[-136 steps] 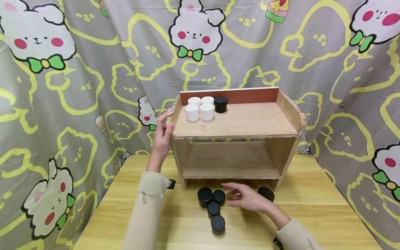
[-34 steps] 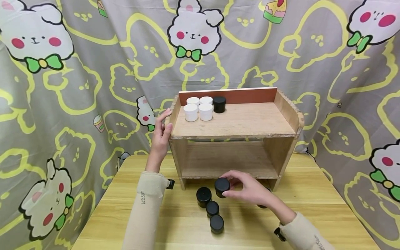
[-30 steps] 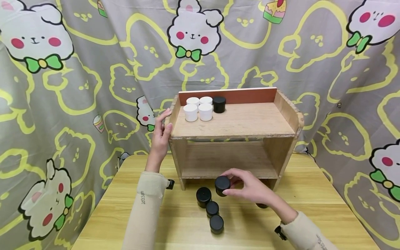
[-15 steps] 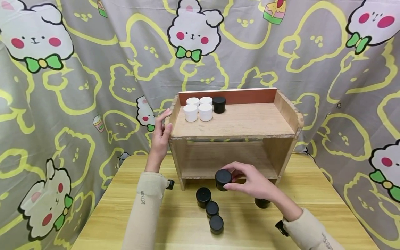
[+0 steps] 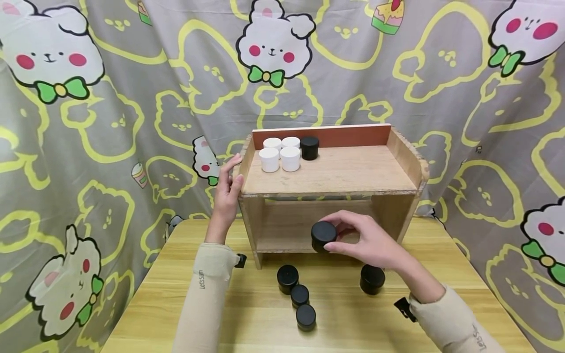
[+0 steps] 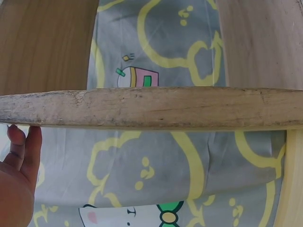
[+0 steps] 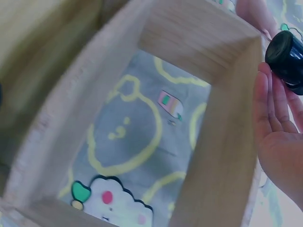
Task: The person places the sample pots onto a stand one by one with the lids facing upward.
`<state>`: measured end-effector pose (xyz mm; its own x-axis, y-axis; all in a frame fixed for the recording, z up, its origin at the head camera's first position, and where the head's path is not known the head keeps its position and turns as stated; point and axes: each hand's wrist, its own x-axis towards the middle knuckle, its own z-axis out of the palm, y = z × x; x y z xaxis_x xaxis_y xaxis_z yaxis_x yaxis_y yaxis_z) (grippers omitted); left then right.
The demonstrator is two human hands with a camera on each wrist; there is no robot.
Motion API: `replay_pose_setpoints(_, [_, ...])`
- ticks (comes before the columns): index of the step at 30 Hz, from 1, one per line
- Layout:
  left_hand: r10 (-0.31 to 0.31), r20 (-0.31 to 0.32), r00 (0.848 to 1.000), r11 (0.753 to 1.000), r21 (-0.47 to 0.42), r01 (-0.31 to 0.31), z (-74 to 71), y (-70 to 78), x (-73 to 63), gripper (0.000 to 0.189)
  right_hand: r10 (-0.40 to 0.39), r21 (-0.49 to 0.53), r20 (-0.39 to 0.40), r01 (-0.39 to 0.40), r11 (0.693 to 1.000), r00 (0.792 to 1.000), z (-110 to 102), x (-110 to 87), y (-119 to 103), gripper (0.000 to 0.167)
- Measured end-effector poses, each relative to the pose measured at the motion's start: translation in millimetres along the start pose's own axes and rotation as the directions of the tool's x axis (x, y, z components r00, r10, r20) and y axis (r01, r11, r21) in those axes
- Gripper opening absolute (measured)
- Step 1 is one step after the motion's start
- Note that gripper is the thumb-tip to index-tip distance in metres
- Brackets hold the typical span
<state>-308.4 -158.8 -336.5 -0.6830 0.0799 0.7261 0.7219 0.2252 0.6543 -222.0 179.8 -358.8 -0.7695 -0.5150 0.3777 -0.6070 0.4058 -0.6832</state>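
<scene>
My right hand [image 5: 359,238] pinches a small black jar [image 5: 323,235] between thumb and fingers, held up in front of the shelf's lower opening. In the right wrist view the same jar [image 7: 286,61] shows at the fingertips, top right. My left hand [image 5: 227,196] rests against the left side panel of the wooden shelf [image 5: 344,176], fingertips at its edge. The left wrist view shows those fingertips touching the panel's edge [image 6: 156,109]. On the top board stand several white jars [image 5: 290,159] at the left, with one black jar [image 5: 310,148] beside them.
Three black jars stand in a slanting row on the table [image 5: 176,289] before the shelf: a far one [image 5: 288,278], a middle one [image 5: 299,295] and a near one [image 5: 306,316]. Another black jar [image 5: 372,279] stands right, below my right wrist. A patterned curtain [image 5: 132,122] hangs behind.
My right hand took the black jar from the group on the table, raised it and moved it slightly right. The jar at the right came into fuller view. My left hand stayed put.
</scene>
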Motion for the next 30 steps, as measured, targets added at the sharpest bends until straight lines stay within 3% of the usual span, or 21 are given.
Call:
replay_pose_setpoints(9, [-0.002, -0.002, 1.000, 1.000, 0.002, 0.002, -0.1, 2.4, 0.5, 0.045, -0.018, -0.047, -0.044, 0.016, 0.999, 0.999, -27, 11.3, -22, 0.044])
replay_pose_setpoints(17, [-0.016, 0.001, 1.000, 1.000, 0.002, 0.016, 0.6, 2.3, -1.4, 0.045, 0.015, -0.060, -0.086, -0.020, 0.998, 0.996, -40, 28.1, -34, 0.043])
replay_pose_setpoints(24, [0.010, -0.010, 1.000, 1.000, 0.005, -0.010, -2.2, -39.2, 2.1, 0.046, 0.059, -0.049, -0.149, -0.067, 0.997, 0.987, -51, 50.4, -36, 0.042])
replay_pose_setpoints(30, [0.025, -0.011, 1.000, 1.000, 0.001, -0.025, -2.6, -40.9, 2.8, 0.044, 0.104, -0.009, -0.183, -0.108, 0.994, 0.978, -59, 68.6, -36, 0.043])
